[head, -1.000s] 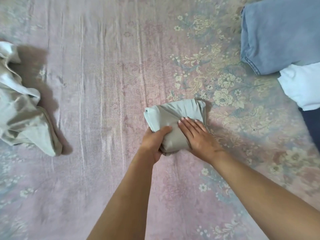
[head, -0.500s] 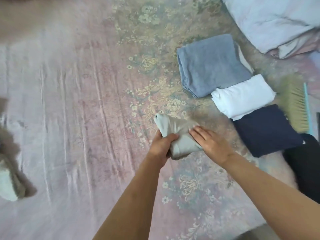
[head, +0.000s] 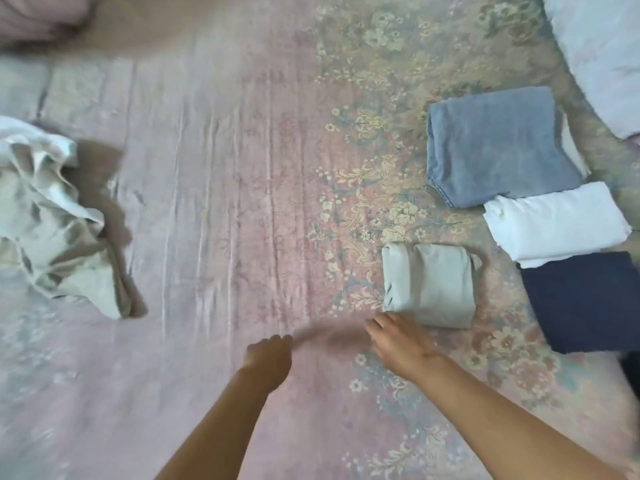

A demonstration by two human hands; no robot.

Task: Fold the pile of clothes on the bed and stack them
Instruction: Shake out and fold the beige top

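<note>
A folded grey-green garment [head: 429,284] lies on the bed, just left of a row of folded clothes: a blue denim piece [head: 498,147], a white piece [head: 554,223] and a dark navy piece [head: 585,299]. My right hand [head: 398,341] hovers just below the grey-green garment's near left corner, fingers relaxed and empty. My left hand [head: 268,356] is further left over the sheet, blurred, loosely curled and holding nothing. A crumpled pale unfolded garment [head: 55,223] lies at the far left.
The bed is covered by a pink floral sheet [head: 225,168]. A pale lilac pillow or blanket [head: 602,53] sits at the top right corner. A dark item [head: 632,375] shows at the right edge.
Both hands have let go of the folded grey-green garment, which now lies beside the folded row. Both hands have drawn back and leftward. The view has swung, showing the crumpled garment again.
</note>
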